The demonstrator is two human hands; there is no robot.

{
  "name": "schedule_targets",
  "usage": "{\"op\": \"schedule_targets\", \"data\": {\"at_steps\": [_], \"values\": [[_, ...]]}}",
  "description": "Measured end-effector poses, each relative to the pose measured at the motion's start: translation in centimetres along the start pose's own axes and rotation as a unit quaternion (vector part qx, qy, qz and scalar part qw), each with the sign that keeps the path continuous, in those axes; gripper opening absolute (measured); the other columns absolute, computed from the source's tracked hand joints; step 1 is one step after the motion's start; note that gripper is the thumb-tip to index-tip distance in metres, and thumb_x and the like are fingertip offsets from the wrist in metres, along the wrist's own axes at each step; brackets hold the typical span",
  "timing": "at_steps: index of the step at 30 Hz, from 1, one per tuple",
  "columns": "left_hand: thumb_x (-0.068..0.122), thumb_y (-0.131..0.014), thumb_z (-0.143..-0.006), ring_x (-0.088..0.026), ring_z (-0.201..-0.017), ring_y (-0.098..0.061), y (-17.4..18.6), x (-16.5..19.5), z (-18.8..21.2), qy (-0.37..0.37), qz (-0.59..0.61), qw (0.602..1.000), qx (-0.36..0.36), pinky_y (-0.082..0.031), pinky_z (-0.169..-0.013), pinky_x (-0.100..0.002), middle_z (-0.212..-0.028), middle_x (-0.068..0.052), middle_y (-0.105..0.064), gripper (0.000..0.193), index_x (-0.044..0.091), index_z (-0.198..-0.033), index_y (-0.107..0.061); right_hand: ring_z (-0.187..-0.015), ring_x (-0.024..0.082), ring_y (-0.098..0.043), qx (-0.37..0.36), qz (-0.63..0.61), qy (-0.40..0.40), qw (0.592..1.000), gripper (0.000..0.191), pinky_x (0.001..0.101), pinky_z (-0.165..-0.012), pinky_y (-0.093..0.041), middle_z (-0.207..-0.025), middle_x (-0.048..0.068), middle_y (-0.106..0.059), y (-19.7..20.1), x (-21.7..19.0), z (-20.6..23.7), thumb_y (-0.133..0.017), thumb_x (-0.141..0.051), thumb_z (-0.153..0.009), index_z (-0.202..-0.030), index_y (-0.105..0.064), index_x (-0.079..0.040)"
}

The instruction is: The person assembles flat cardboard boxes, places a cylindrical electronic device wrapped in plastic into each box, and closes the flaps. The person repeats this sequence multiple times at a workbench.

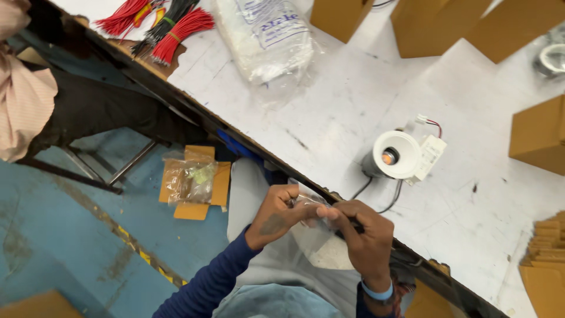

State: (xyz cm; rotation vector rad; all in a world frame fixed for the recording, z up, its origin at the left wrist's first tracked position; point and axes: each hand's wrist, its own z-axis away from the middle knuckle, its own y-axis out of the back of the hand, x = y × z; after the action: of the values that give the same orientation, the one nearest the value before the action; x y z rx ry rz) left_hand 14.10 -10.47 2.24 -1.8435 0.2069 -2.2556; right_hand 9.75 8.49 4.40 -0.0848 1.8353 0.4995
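We hold a small clear plastic bag [312,207] between both hands at the near edge of the white worktable [353,100]. Our left hand [276,215] pinches the bag's left end between thumb and fingers; our right hand [365,235] closes on its right end, with the fingers curled around it and around a dark cable [359,189] that passes under them. What the bag contains is too small and too blurred for us to tell.

The cable runs up the table to a white round downlight [395,154], which lies on its side with an amber element showing at its centre. A white driver box [431,156] sits touching the lamp on its right, and a short red-and-white lead [432,122] projects from behind it.

We judge the lamp and driver to be already joined and wired. The bag is not yet on or beside the lamp, and the lamp stands outside any of the brown cardboard boxes [538,134] around the far side of the table; bagging and boxing appear to remain.

Bundles of red and black wires [170,26] and a clear sack of white parts [268,35] lie well apart, at the far left of the table.
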Motion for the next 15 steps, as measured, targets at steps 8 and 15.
{"op": "schedule_targets", "data": {"at_steps": [8,15], "values": [[0.01,-0.08,-0.09,-0.012,-0.072,-0.068,-4.0,-0.1,-0.7,-0.071,0.085,0.992,-0.068,-0.057,-0.062,-0.028,-0.088,-0.012,-0.071,0.032,-0.001,-0.099,-0.052,-0.06,0.016,-0.056,0.264,0.211,-0.045,0.94,0.023,0.0294,-0.057,-0.046,-0.066,0.009,-0.063,4.5,-0.4,2.4,-0.07,-0.016,-0.103,-0.087,-0.068,0.0],[0.005,-0.072,-0.088,-0.016,-0.057,-0.064,-5.9,1.7,-0.7,0.068,0.144,0.981,-0.114,-0.053,-0.053,-0.028,-0.082,-0.014,-0.072,0.051,0.005,-0.128,-0.041,-0.086,0.027,-0.066,0.038,0.227,0.285,0.931,0.022,0.0414,-0.077,-0.055,-0.092,0.009,-0.074,7.2,-2.7,2.9,-0.073,-0.017,-0.081,-0.098,-0.072,-0.003]]}}
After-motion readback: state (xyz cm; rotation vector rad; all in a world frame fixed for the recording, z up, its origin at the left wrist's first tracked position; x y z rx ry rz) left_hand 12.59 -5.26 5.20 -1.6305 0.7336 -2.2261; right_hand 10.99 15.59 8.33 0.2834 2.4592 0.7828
